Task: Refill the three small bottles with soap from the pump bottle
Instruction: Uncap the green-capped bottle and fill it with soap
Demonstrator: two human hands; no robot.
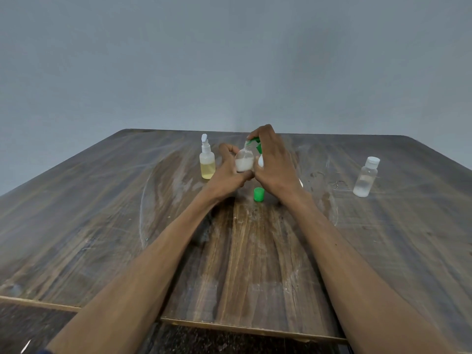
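My left hand (228, 172) grips a small round clear bottle (244, 160), part full of white soap and without its cap. My right hand (274, 164) is over the pump bottle (256, 146); its fingers curl on the green pump head, whose nozzle sits above the small bottle's mouth. Most of the pump bottle is hidden behind that hand. A loose green cap (258, 194) stands on the table just in front of both hands. To the left stands a small bottle (207, 162) of yellowish liquid with a white flip top open. At the right stands a clear bottle (365, 177) with a white cap.
Everything stands on a worn wooden table (178, 251) against a plain grey wall. The table's front edge runs across the bottom of the view, with dark floor below it. Wet smears lie on the wood near the right-hand bottle.
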